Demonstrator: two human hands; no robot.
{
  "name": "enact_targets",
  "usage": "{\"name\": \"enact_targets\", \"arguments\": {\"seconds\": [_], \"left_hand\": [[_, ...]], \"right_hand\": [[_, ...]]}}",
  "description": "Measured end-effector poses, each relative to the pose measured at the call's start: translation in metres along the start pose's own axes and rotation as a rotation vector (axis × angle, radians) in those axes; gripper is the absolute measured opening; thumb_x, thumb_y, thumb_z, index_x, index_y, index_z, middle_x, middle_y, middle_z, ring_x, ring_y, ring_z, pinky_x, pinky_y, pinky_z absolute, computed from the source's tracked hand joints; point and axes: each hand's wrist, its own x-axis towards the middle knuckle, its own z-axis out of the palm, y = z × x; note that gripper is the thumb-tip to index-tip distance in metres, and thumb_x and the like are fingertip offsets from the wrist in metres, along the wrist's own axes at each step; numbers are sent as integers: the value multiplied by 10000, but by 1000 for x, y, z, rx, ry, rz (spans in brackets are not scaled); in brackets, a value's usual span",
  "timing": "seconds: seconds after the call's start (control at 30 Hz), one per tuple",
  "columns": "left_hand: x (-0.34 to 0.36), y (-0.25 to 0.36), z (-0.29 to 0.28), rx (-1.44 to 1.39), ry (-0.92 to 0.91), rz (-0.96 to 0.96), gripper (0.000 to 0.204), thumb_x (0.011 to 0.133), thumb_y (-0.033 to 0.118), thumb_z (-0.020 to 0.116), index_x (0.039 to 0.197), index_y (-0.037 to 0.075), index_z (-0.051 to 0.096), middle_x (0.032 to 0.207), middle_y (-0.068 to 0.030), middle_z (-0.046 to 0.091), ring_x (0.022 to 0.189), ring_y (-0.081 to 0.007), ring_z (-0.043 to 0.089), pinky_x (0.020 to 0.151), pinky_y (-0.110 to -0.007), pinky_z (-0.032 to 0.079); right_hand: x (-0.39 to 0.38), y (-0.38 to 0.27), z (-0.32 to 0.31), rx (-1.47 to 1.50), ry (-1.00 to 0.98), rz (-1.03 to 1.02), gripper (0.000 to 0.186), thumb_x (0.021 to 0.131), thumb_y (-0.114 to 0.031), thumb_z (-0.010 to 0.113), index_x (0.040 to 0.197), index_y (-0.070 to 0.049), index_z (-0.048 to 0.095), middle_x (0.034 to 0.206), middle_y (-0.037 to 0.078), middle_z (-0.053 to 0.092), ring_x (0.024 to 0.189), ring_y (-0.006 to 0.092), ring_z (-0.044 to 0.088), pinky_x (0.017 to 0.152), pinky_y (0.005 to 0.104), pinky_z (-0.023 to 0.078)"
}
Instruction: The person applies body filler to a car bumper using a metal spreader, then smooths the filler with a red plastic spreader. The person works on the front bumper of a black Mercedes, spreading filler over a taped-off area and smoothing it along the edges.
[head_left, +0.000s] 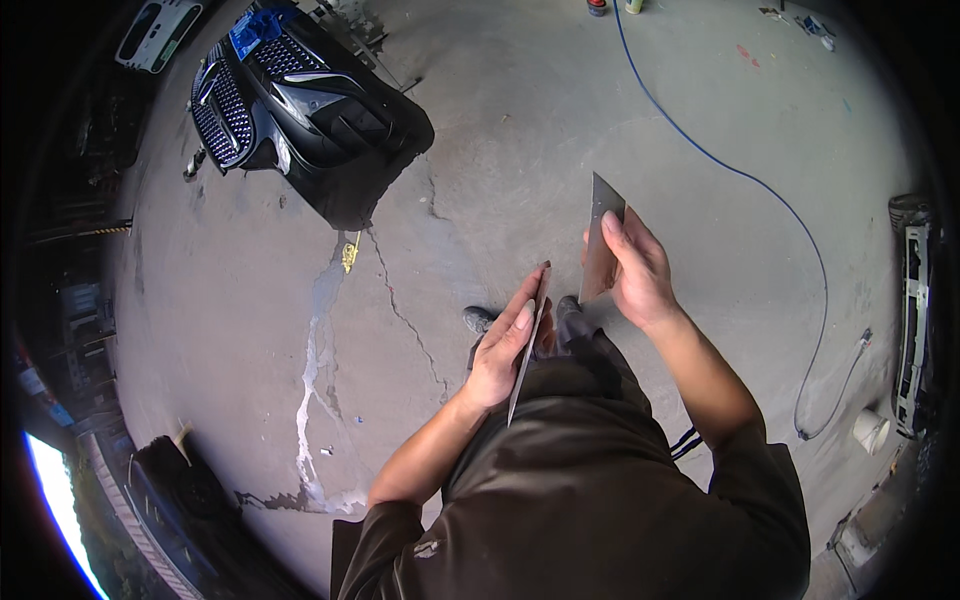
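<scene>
My left hand (494, 362) is closed round a thin grey plate (526, 362), seen almost edge-on, with the thumb on its near face and the fingers behind. In my right hand (643, 278) is another thin, flat grey plate (601, 258), apparently metal, tapering to a pointed corner at the top. The right thumb presses on its face and the fingers support it from behind. Both plates are held upright in front of my body, a short gap apart. My shoes (479, 319) show on the floor below.
A black car bumper with grille (345, 135) stands at the far left, blue material (257, 33) on top. Yellow crumpled material (349, 256) lies beside it. A blue hose (733, 167) curves along the right, near a white bucket (871, 432). Cracks and wet streaks (306, 415) mark the floor.
</scene>
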Motion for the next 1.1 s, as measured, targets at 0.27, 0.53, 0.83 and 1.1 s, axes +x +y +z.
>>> {"name": "enact_targets", "arguments": {"seconds": [0.27,0.53,0.83,1.1], "left_hand": [[78,-4,71,4,17,-222,684,1114,493,295,1537,-45,284,1436,-133,482,1325,-199,454,1103,-334,377],[171,-12,30,94,293,-157,401,1090,285,498,1374,2,481,1060,-20,615,941,-95,584,862,-248,483],[263,17,36,-243,-59,-163,367,1044,60,562,1393,-21,485,1278,-59,617,1158,-108,580,1002,-276,478],[326,70,21,57,-9,-63,346,1070,122,555,1383,-5,487,1145,-36,663,1018,-82,615,937,-247,494]], "right_hand": [[-27,-36,-36,-249,-32,-230,348,999,-262,686,1103,2,484,858,84,651,774,116,629,694,298,505],[-29,-44,-64,-614,19,-354,274,964,-162,699,1065,30,533,828,158,654,684,287,653,601,351,514],[68,-68,-78,-1240,-211,-986,277,842,-303,827,1111,-329,764,1174,43,568,1223,239,555,1114,542,464],[113,-93,-168,-689,277,16,302,1049,-58,480,1311,46,591,1376,160,581,1215,267,614,1052,387,493]]}}
